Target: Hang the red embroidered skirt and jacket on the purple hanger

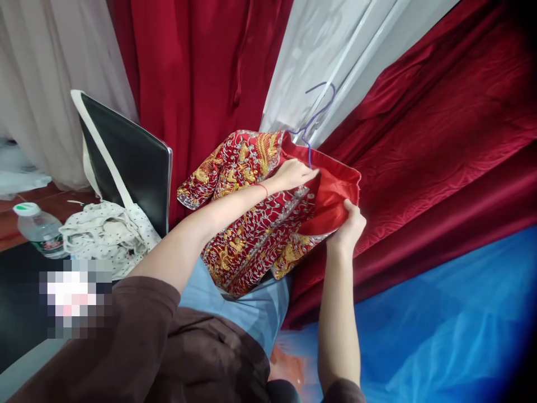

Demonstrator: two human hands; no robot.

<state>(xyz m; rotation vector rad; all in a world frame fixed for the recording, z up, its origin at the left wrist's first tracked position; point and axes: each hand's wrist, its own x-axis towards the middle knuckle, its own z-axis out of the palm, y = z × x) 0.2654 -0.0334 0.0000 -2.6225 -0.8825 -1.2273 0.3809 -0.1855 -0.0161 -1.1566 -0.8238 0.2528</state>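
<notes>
A red garment (255,224) with gold and silver embroidery lies across my lap, its plain red lining turned out at the top. A thin purple wire hanger (315,112) sticks up from its neck opening. My left hand (293,173) rests at the collar by the hanger's stem, fingers closed on the fabric. My right hand (348,226) pinches the red lining edge at the right side of the opening.
Red curtains (440,140) and white drapes (319,61) hang behind. To the left stand a black chair back (134,162), a white dotted bag (104,232) and a water bottle (37,229). Blue plastic sheeting (440,324) covers the lower right.
</notes>
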